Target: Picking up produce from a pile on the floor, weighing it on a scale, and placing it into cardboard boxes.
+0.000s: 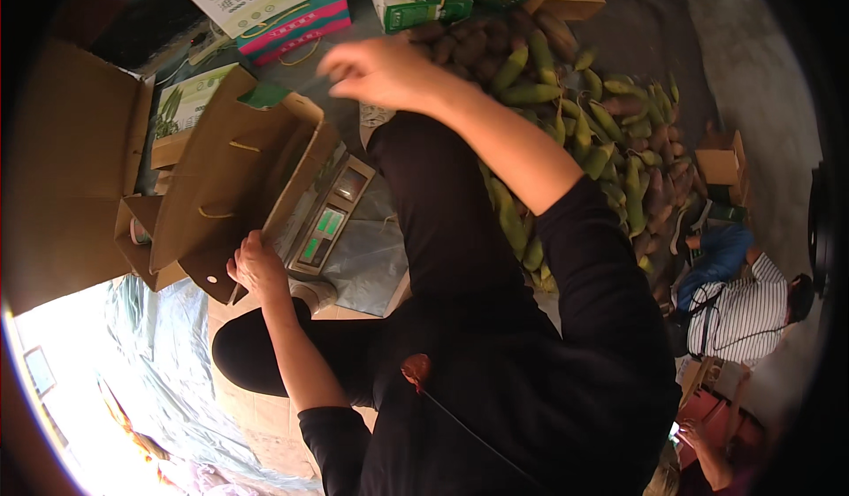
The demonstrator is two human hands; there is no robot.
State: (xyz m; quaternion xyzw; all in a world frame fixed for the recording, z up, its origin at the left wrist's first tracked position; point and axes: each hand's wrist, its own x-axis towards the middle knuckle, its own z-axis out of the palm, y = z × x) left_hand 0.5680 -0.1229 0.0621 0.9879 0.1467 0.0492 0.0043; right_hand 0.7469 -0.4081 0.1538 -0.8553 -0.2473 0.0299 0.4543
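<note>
1. Two bare hands are in view, both reaching out from black sleeves.
2. The left hand (259, 270) is closed around the near end of an open cardboard box (199, 164), thumb and fingers pinching its edge.
3. That box stands in front of the person, to the left, tilted, with cord handles (246, 147) on its inner side and a green flap (265, 96) at its far end.
4. Just right of the box is a scale (323, 226) with lit green displays; I cannot tell whether the box rests on it.
5. The right hand (380, 72) is raised beyond the person's knee, blurred; its fingers look parted and loosely curled, released rather than clenched.
6. Right of that hand lies a heap of green pods (600, 157) mixed with brown produce (473, 49).
7. Beyond the hands are a white carton (252, 3) with green print, a pink-and-teal box (296, 34) and several green boxes (433, 10).
8. At the right, a co-worker in a striped top (741, 319) bends near the heap; below, another person's hand (699, 438) is beside a bright screen.
</note>
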